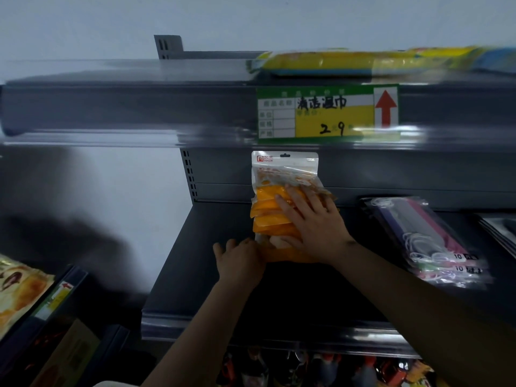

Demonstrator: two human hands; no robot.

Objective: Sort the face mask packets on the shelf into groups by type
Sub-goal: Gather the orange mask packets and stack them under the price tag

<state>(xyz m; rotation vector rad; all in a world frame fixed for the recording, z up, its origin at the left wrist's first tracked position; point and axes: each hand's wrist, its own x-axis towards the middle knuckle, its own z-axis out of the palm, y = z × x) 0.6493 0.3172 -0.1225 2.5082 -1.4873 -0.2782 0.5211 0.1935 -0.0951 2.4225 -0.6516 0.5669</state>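
A stack of orange face mask packets (272, 210) with clear tops lies on the dark grey shelf (212, 261), leaning toward the back panel. My right hand (312, 222) rests flat on top of the stack, fingers spread. My left hand (240, 261) holds the stack's lower left corner. To the right lies a pile of clear packets with purple, pink and white masks (427, 238). Its front edge is blurred.
A grey packet edge (499, 230) shows at the far right. The upper shelf carries yellow and blue packs (377, 61) and a green and yellow price tag (328, 114). A neighbouring shelf with snack bags (19, 294) stands at the lower left. Bottles (307, 367) sit below.
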